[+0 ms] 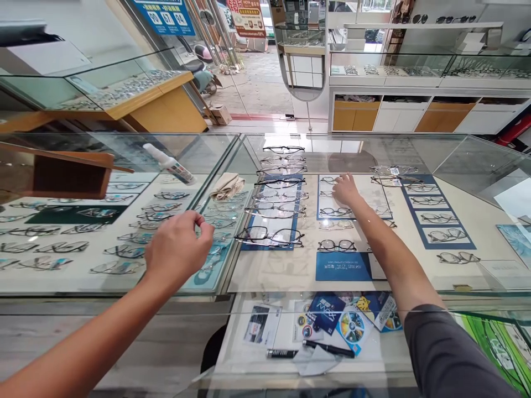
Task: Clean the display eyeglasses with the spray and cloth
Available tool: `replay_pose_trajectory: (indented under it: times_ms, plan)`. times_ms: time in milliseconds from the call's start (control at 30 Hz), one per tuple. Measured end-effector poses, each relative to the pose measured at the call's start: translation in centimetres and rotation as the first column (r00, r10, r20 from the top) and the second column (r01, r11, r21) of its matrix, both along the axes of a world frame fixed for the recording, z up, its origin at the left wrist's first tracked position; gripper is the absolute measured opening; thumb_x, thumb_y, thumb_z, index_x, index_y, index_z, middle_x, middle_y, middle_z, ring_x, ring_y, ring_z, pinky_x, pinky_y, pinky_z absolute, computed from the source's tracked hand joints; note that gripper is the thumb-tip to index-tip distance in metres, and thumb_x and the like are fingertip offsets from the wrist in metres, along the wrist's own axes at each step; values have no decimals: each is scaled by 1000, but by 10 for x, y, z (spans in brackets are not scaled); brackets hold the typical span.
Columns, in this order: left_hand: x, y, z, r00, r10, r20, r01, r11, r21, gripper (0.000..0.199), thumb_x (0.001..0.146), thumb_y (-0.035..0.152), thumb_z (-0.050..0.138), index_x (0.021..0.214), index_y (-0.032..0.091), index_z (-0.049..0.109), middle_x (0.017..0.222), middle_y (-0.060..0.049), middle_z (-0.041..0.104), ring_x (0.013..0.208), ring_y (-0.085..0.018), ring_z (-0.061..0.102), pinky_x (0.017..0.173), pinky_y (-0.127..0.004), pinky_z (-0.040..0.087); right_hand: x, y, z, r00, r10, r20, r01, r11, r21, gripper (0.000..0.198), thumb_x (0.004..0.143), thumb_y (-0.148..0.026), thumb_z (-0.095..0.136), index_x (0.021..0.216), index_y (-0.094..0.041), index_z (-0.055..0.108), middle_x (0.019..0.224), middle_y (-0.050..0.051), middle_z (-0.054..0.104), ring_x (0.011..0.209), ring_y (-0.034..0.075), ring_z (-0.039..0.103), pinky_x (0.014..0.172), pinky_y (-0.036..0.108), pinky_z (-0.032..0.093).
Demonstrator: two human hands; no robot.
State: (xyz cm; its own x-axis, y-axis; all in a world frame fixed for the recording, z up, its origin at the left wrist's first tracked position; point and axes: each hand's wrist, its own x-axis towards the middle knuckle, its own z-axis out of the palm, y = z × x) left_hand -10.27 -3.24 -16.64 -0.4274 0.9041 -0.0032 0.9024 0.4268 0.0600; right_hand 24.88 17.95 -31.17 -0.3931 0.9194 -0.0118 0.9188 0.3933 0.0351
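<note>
My left hand [179, 243] is raised above the left glass counter, its fingers curled and the thumb against the index finger; nothing shows in it. My right hand [346, 189] reaches over the right counter, fingers bunched and pointing away and down. Its fingertips overlap eyeglasses [327, 180] on a blue-edged white sheet, and whatever they pinch, if anything, is hidden. Between my hands a column of folded eyeglasses lies on the glass top, the nearest being a large dark-framed pair [271, 236]. Two tagged eyeglasses [394, 170] lie right of my right hand.
A crumpled beige cloth [227, 186] and a white spray bottle [169, 164] lie on the counter. At far left is a brown tray-like object [68, 174]. Pens [327, 348] and leaflets [263, 326] are on the lower front shelf. An oval mirror [305, 66] stands beyond.
</note>
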Motion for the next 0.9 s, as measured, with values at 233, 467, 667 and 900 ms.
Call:
replay_pose_trajectory:
  times_ms: [233, 467, 667, 900]
  plan:
    - [-2, 4, -8, 998, -56, -4, 56, 993, 105, 14, 94, 32, 40, 82, 26, 42, 102, -12, 69, 102, -34, 64, 63, -35, 31, -28, -41, 21, 981, 21, -193, 1, 994, 111, 32, 99, -13, 48, 119, -7, 73, 123, 25, 71, 119, 37, 56, 104, 51, 38]
    - [4, 3, -16, 992, -118, 31, 105, 954, 282, 14, 91, 35, 56, 84, 23, 58, 81, -9, 71, 81, -30, 67, 61, -31, 31, -73, -123, 25, 967, 210, -143, -210, 978, 20, 22, 96, -12, 55, 106, -9, 75, 107, 17, 74, 100, 26, 62, 91, 37, 41]
    - [8, 10, -23, 982, -187, -35, 187, 913, 362, 19, 90, 32, 54, 89, 21, 69, 87, -12, 75, 88, -32, 70, 62, -33, 32, -93, -206, 33, 916, 387, -107, -396, 915, -78, 10, 92, -16, 65, 91, -13, 74, 95, 11, 77, 89, 22, 65, 80, 33, 44]
    - [7, 15, -27, 978, -206, -39, 206, 913, 353, 26, 94, 37, 54, 95, 20, 73, 90, -15, 76, 91, -34, 71, 63, -34, 33, -78, -300, 62, 735, 650, -193, -674, 732, -104, 11, 90, -22, 71, 80, -22, 66, 84, 2, 77, 78, 17, 64, 73, 29, 44]
